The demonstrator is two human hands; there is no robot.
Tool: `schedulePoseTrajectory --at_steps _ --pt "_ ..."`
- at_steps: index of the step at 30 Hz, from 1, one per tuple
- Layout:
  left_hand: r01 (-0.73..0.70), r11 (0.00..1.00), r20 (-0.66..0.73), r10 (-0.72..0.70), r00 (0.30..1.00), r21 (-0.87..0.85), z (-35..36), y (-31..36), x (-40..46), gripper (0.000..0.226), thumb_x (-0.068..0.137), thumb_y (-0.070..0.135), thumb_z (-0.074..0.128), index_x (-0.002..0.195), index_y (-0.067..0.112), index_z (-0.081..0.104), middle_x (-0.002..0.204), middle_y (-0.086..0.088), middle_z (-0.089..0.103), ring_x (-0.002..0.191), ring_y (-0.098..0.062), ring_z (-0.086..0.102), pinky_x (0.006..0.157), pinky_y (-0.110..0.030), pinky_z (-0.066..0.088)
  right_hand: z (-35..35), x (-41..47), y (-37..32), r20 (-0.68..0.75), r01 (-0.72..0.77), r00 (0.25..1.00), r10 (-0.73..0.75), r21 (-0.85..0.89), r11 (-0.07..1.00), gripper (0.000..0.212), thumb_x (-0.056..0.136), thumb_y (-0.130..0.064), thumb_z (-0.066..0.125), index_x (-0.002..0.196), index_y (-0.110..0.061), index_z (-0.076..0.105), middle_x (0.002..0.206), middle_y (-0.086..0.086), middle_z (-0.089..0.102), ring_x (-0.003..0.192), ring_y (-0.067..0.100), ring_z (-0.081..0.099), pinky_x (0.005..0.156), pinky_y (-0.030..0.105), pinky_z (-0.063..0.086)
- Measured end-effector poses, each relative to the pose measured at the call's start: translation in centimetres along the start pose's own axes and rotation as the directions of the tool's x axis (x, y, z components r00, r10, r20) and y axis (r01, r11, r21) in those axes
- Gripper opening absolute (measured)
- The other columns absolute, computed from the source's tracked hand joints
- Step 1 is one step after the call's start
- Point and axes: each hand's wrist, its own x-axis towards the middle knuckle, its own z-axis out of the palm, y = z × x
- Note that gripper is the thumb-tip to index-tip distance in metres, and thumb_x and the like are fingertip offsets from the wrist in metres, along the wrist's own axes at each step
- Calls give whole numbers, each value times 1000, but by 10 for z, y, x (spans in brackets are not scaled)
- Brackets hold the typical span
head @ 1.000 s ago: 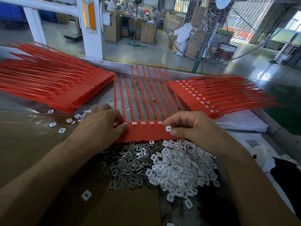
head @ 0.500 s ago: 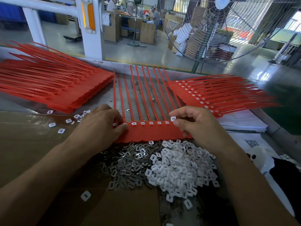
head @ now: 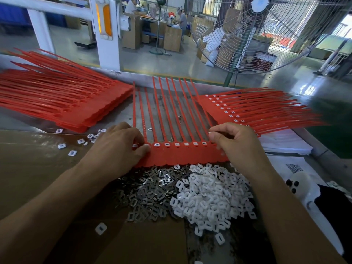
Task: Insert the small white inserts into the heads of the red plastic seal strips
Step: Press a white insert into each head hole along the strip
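Only the head view to go on here, so that's what we went through. The red strip sheet [head: 182, 153] lay flat on the metal bench right in front of us, heads toward us in a joined row, tails running away toward the far edge. We counted six white inserts [head: 176, 144] already seated in the heads across the middle of the row.

The left hand [head: 120, 147] sat on the left end of the sheet, fingers curled down, thumb tip pressing by the second head from the left. There seemed to be a white piece under that thumb, but it was mostly covered, so we couldn't really say if it was being pinched or just pushed.

The right hand [head: 240, 143] was at the right end of the row, fingers curled in, thumb and forefinger pinched together on something tiny and pale just above the last head, probably an insert.

Just near side of the sheet, touching its edge, was the loose pile of white inserts [head: 211, 195], with a pile of grey metal clips [head: 150, 195] beside it on the left. A stack of unfilled red strips [head: 62, 103] sat far left, a stack with white inserts in them [head: 253, 111] far right, and a big cage fan [head: 266, 33] stood behind the bench
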Motion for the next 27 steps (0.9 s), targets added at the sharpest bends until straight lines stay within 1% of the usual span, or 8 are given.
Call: schedulePoseTrajectory --at_steps 5,9,16,17,20,21,24,27 --pt "-4 1000 -19 3 1000 -26 0 0 0 26 89 54 63 104 33 69 112 8 55 109 -15 52 96 -37 44 -6 2 1 -74 -48 996 48 -6 999 10 93 -24 71 91 -32 77 78 -4 75 68 10 69 71 40 61" --pt "-2 1000 -11 1 1000 -23 0 -1 0 27 88 56 62 104 34 69 112 8 55 109 -14 52 96 -37 45 -6 4 5 -23 -61 998 60 -33 998 15 95 -19 68 88 -30 76 76 -7 75 62 5 66 62 32 57" --pt "7 1000 3 -6 1000 -30 0 -2 1 29 88 56 63 106 35 69 116 8 55 110 -14 52 96 -38 46 -6 2 3 26 -43 999 45 -55 998 13 96 -25 68 89 -31 76 80 -11 75 64 3 66 66 31 54" --pt "6 1000 0 -6 1000 -29 0 -1 1 28 88 56 63 106 35 69 115 8 55 109 -14 52 96 -37 46 -4 1 1 47 -28 998 31 -65 997 12 96 -26 69 89 -32 76 80 -13 74 66 2 66 67 29 55" --pt "3 999 -10 -3 1000 -35 0 -1 0 26 88 55 64 104 35 69 114 8 56 108 -14 53 97 -37 46 7 -4 -5 128 59 991 -42 -127 990 8 96 -26 72 94 -31 78 82 -24 72 77 -8 65 67 8 45" --pt "1 999 -14 -1 1000 -36 0 0 0 26 88 54 64 104 35 70 114 8 56 108 -14 53 97 -38 45 13 -6 -8 162 98 984 -72 -158 983 8 95 -26 73 97 -31 79 85 -24 72 82 -10 64 68 5 43" --pt "1 999 -14 -1 1000 -34 0 0 1 25 88 53 65 104 34 70 113 7 56 107 -15 54 96 -38 46 34 -8 -18 275 241 946 -173 -236 941 13 95 -27 73 106 -30 79 94 -22 69 90 -6 63 75 9 43" --pt "-1 1000 -13 0 1000 -30 1 0 1 26 88 54 65 104 33 70 111 7 56 105 -15 55 94 -37 46 50 -9 -22 354 314 912 -207 -276 909 22 95 -29 72 117 -29 77 101 -16 66 94 0 62 86 22 48"
